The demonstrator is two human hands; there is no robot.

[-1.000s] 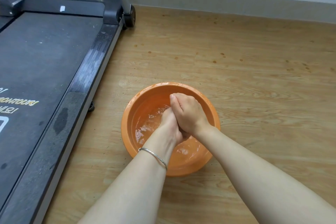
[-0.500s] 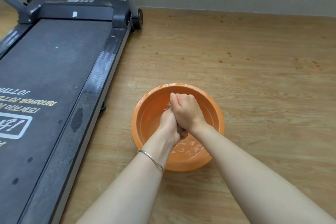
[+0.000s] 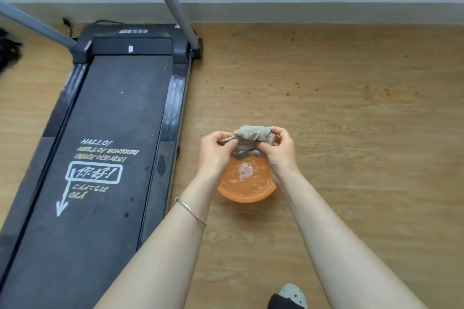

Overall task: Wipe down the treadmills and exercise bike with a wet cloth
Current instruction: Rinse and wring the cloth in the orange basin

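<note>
**Wet cloth held over basin**

Step, as I judge it: readying the cloth, with wiping not yet begun. My left hand [image 3: 213, 154] and right hand [image 3: 282, 155] each keep a grip pinched on one end of the beige ribbed cloth [image 3: 251, 137]. It is bunched and held above the round orange plastic basin [image 3: 247, 195] of rippled water. Next I need to open it flat, then reach left to the treadmill [image 3: 113, 120] with its matte black belt and glossy rails.

One treadmill [image 3: 113, 108], one cloth [image 3: 251, 136], one basin [image 3: 247, 197], one bracelet [image 3: 190, 211], two hands [image 3: 215, 152] [image 3: 281, 153].
</note>
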